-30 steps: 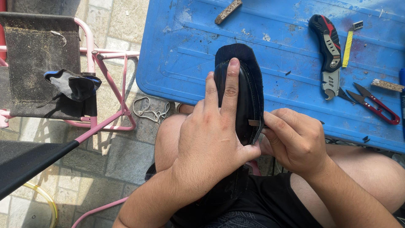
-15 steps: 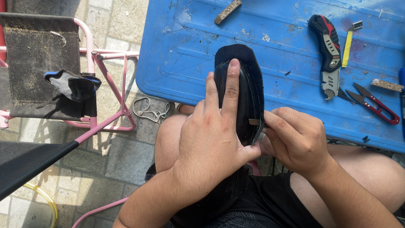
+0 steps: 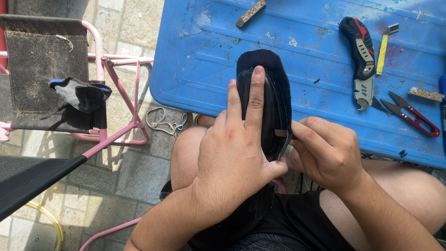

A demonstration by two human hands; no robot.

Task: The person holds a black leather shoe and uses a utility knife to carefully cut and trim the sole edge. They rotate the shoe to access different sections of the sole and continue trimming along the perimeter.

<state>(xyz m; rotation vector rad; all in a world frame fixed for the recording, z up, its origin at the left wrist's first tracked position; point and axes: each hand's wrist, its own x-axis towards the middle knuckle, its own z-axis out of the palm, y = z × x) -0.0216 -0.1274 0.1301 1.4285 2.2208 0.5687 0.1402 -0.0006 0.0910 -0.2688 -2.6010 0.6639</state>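
Note:
A black shoe (image 3: 274, 104) lies sole-side toward me over my lap, its toe resting on the edge of the blue plastic lid (image 3: 325, 65). My left hand (image 3: 234, 158) presses flat on the shoe, index and middle fingers stretched along it toward the toe. My right hand (image 3: 325, 151) pinches the shoe's right edge near a small tan tab, fingers curled. Whether something thin sits in that pinch is hidden.
On the blue lid lie a folding utility knife (image 3: 360, 53), a yellow strip (image 3: 382, 46), red thread snips (image 3: 411, 114) and two small wood bits (image 3: 251, 12). At the left stands a pink-framed folding stool (image 3: 100, 60) with a dark rag (image 3: 81, 95). A cord (image 3: 162, 123) lies on the stone paving.

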